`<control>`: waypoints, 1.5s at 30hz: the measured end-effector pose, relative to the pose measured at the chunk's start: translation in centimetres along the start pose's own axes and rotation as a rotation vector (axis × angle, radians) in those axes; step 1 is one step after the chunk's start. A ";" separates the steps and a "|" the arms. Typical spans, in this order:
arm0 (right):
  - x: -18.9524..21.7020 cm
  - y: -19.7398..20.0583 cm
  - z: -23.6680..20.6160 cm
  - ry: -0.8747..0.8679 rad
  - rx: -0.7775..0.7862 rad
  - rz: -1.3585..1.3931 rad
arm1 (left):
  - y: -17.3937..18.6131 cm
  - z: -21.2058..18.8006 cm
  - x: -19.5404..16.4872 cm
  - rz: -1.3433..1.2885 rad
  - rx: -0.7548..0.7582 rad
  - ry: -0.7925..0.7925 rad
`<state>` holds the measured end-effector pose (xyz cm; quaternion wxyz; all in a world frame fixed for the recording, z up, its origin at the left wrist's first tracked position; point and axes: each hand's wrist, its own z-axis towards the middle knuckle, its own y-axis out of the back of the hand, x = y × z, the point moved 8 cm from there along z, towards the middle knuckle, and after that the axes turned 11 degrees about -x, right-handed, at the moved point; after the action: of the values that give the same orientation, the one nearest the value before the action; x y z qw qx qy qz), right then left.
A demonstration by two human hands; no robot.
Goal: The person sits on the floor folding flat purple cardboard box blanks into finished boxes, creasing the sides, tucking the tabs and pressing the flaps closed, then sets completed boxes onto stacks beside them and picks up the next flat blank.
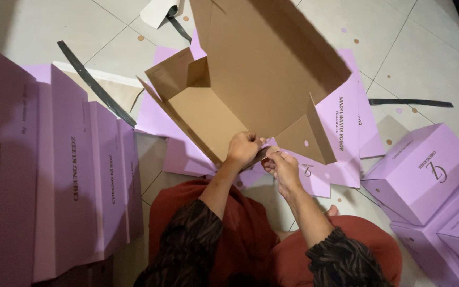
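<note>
Both hands' fingers, left hand (pixel 244 148), right hand (pixel 282 167), seemingly pinching stiff cardboard box flap (pixel 264 151)

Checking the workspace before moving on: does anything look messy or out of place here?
Yes. Small round punch-outs dot the tiled floor, and loose dark strips lie among the flat lilac sheets. The half-folded box itself shows no visible damage.
</note>
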<state>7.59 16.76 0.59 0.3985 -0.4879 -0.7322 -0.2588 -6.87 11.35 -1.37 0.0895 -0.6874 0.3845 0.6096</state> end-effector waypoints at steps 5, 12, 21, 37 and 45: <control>-0.6 -0.2 -0.4 -0.004 0.033 0.057 | -0.4 -0.3 1.0 -0.149 0.073 0.116; -1.6 -0.1 -0.4 0.001 0.044 0.080 | -0.3 1.0 1.4 0.064 0.125 0.035; -1.8 0.5 -0.5 -0.025 0.050 -0.031 | -0.6 -0.2 1.8 0.041 0.214 0.110; -1.1 0.4 0.0 -0.064 0.129 -0.127 | -1.8 -0.7 1.7 -0.128 0.291 -0.042; -1.3 0.8 0.9 -0.089 0.198 -0.318 | -2.2 -0.6 2.6 -0.278 0.394 0.098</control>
<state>8.33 17.10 -1.03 0.3660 -0.3356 -0.8388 -0.2234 -5.06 11.41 -4.35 0.2864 -0.7316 0.4015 0.4706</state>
